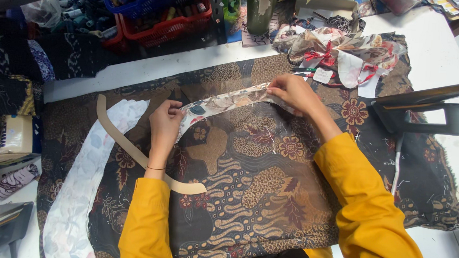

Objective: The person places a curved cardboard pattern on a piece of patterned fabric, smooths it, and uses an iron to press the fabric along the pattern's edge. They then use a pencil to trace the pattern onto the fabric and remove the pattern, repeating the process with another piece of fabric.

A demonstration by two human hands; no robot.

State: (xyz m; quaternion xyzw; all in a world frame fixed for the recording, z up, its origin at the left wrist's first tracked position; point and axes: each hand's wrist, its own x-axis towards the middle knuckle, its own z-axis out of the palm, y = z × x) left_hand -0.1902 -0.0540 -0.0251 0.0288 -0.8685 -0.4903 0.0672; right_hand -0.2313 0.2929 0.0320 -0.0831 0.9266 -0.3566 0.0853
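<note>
Brown batik cloth (257, 192), dark and flower-patterned, covers most of the white table (439, 50). On its left side lies a long pale fabric strip (82, 184), with a curved tan pattern template (130, 150) just beside it. A narrow curved printed strip (225, 100) (pale, with floral patches) arches across the batik's middle. The left hand (165, 123) pinches its lower end with closed fingers; the right hand (293, 93) pinches its upper end likewise.
</note>
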